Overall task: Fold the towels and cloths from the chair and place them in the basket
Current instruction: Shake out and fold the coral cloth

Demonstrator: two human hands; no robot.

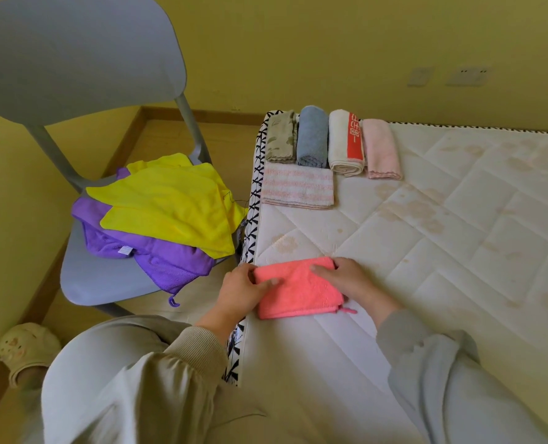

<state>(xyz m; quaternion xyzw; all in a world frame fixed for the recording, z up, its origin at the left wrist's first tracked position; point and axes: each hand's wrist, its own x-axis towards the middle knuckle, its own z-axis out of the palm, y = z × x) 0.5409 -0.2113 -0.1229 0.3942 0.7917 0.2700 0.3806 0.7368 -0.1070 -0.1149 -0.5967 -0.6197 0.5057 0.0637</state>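
**A:** Where was the coral cloth [298,288]?

**B:** It lay folded on the near left part of the mattress [458,219], just beside the patterned edge.

**A:** And the hands?

**B:** The left hand [240,291] pinched its left edge, thumb on top, closed narrow around the fabric. The right hand [351,280] held the right edge likewise; its other fingers were mostly hidden.

**A:** The chair [83,283]?

**B:** It stood left of the mattress, with a yellow cloth [170,200] lying over a purple cloth [170,261] on the seat.

**A:** Anything folded?

**B:** At the far left corner were a floral towel [280,137], a blue towel [312,136], a white towel [345,142] and a pale pink towel [381,149] in a row. A striped towel [298,185] lay just nearer.
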